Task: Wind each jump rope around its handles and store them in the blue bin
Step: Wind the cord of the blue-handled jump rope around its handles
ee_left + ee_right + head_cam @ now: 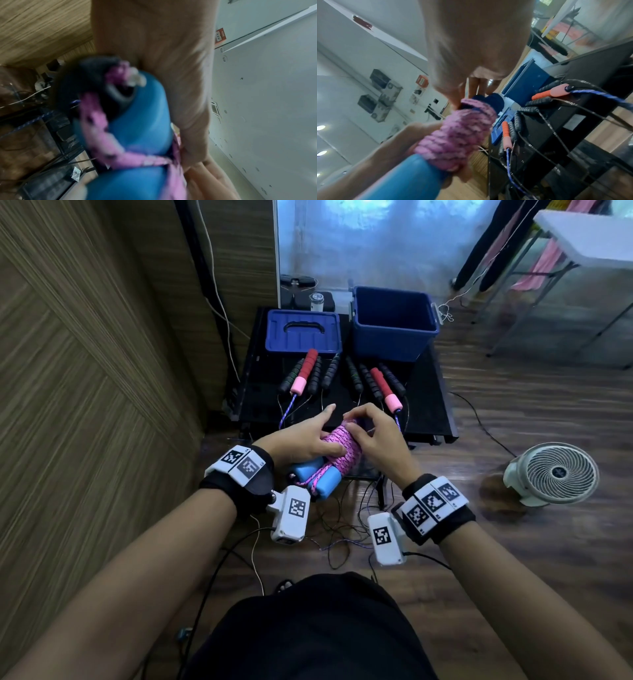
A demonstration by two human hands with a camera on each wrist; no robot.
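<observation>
- Left hand (301, 443): fingers curled around the near part of the pink rope bundle (339, 448), holding it above the front edge of the black table (431, 405); thumb raised clear of the coils.
- Right hand (371, 433): fingertips pinch at the far end of the same bundle, where the last turn of pink cord sits; whether the cord end is already tucked cannot be told.
- Blue foam handles (317, 477): the pair lies side by side, protruding from the bundle on the wrist side of the left-hand grip; a loop of pink cord crosses them. The left wrist view shows the cord running over the handle ends, blurred.
- Progress, judged: this rope appears almost fully wound, with securing the end and the transfer left to do.
- Blue bin (394, 323): well beyond the grip, at the far right of the table, open; nothing shows inside it, so no rope seems stored yet.
- Blue lid (303, 332): beyond the grip to the left of the bin, lying flat.
- Remaining ropes (342, 374): red-and-pink and black handles lie in a row between the grip and the bin, their cords trailing over the table's front edge, unwound. Most of the task is judged to remain.
</observation>
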